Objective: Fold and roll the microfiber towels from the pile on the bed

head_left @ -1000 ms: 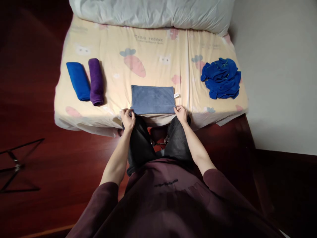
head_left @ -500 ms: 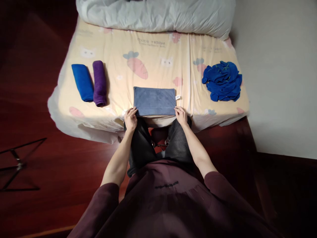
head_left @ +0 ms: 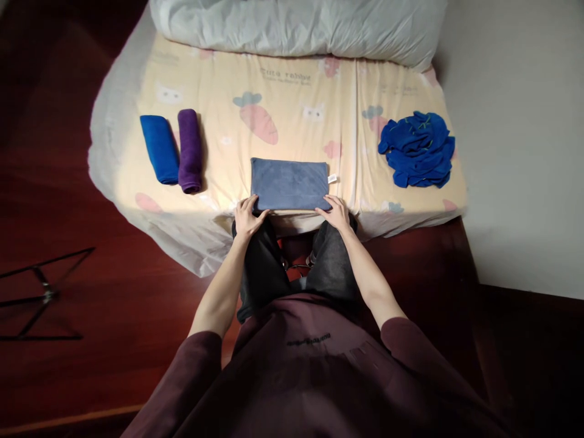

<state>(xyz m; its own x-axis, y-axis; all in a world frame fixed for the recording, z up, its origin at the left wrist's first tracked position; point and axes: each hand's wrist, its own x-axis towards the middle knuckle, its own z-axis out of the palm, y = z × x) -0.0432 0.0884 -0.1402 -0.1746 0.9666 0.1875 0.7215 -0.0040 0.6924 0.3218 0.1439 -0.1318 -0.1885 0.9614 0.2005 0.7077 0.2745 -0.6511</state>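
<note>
A grey-blue towel, folded into a flat rectangle, lies at the near edge of the bed with a small white label on its right side. At its near left corner is my left hand, fingers resting on the cloth and thumb spread along the front edge. My right hand touches the near right corner the same way, thumb and fingers apart. Neither hand is closed round the towel. The undersides of both hands are hidden.
Left on the patterned bedsheet lie a folded blue towel and a rolled purple towel. A crumpled blue cloth pile sits right. Behind is a pale quilt. A black stand is on the floor.
Both thumbs have spread from the fingers, opening the pinch at the towel's near corners. The towel stays folded in place; the whole view has shifted slightly.
</note>
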